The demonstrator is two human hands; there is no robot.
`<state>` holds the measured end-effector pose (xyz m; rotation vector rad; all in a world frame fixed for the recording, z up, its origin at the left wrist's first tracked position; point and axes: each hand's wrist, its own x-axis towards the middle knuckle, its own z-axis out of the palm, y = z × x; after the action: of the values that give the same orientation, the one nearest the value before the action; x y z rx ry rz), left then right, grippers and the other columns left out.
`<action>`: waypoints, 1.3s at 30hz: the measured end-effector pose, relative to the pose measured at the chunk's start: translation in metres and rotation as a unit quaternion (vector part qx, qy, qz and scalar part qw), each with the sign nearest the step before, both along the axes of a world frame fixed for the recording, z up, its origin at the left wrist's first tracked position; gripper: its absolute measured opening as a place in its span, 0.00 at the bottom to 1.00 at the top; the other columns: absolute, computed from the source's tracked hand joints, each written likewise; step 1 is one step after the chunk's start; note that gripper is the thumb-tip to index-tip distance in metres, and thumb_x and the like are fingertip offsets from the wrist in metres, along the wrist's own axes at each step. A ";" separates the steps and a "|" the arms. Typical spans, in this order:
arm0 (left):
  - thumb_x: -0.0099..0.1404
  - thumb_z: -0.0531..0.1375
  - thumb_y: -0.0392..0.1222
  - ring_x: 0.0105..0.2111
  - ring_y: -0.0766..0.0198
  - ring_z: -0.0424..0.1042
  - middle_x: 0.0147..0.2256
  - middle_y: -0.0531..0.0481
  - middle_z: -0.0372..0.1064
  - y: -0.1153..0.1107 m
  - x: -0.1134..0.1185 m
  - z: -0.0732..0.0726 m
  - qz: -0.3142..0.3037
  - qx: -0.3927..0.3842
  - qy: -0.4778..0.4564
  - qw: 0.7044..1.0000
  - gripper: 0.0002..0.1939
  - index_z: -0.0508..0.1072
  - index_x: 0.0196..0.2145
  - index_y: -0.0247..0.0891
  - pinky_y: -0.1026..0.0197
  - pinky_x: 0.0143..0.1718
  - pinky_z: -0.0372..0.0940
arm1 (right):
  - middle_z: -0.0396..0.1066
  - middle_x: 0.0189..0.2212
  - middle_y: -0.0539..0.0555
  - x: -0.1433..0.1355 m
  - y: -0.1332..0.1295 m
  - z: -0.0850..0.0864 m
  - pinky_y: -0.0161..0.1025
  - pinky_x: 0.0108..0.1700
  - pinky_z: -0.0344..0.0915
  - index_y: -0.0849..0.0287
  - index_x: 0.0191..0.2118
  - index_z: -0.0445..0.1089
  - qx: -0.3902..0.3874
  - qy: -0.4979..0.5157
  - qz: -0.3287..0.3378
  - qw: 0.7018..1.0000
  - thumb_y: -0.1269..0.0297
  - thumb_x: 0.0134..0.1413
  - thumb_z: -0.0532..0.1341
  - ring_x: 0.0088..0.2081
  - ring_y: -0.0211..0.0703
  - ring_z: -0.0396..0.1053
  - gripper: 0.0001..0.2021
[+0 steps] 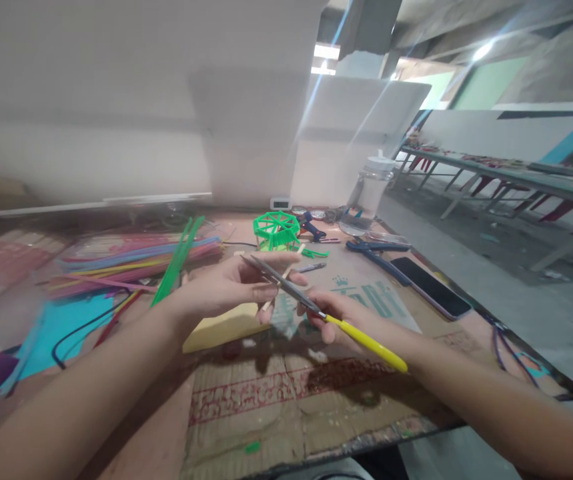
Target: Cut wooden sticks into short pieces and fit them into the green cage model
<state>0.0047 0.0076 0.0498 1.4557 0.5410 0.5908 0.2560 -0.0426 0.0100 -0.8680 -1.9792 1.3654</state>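
Observation:
In the middle of the head view, my left hand [239, 283] is closed on a thin pale wooden stick [285, 275], held at a slant. My right hand [339, 317] holds scissors [366, 341] with yellow handles, partly wrapped by the fingers. The scissors' grey blades point up and left, crossing the stick near my left fingertips. Whether the blades touch the stick cannot be made out. Just behind my hands stands a green wheel-like frame [276, 228]. Below them lies a cardboard sheet [246, 400] with red print.
Coloured strips [141, 260] and a blue sheet [73, 327] lie at the left. At the right are a phone [431, 288], blue-handled pliers [379, 257] and a clear bottle [366, 197]. A small clock [281, 204] stands at the back.

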 end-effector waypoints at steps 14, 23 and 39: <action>0.52 0.73 0.54 0.19 0.67 0.72 0.43 0.42 0.78 -0.006 0.007 -0.006 -0.004 -0.034 0.006 0.999 0.34 0.75 0.56 0.47 0.62 0.24 0.68 | 0.62 0.33 0.49 -0.009 -0.009 0.008 0.37 0.35 0.61 0.57 0.42 0.68 -0.039 0.013 0.000 0.999 0.31 0.43 0.66 0.33 0.40 0.58 0.33; 0.57 0.71 0.45 0.27 0.65 0.77 0.48 0.41 0.77 -0.003 0.009 -0.010 -0.049 -0.031 -0.004 0.998 0.29 0.74 0.56 0.47 0.62 0.31 0.71 | 0.66 0.32 0.51 -0.015 -0.006 0.010 0.38 0.36 0.64 0.60 0.43 0.71 0.014 -0.010 -0.005 1.000 0.36 0.48 0.65 0.34 0.42 0.63 0.29; 0.63 0.63 0.47 0.36 0.61 0.78 0.54 0.46 0.75 0.028 -0.077 0.033 -0.001 0.153 0.317 0.936 0.22 0.75 0.56 0.52 0.62 0.34 0.71 | 0.75 0.36 0.62 0.090 0.085 0.009 0.41 0.34 0.62 0.64 0.55 0.67 0.138 -0.452 -0.317 0.822 0.50 0.54 0.63 0.36 0.55 0.73 0.28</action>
<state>-0.0722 0.0357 0.0833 1.9527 0.9804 0.1894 0.3459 0.0420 0.0193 -2.0402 -2.0805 0.2339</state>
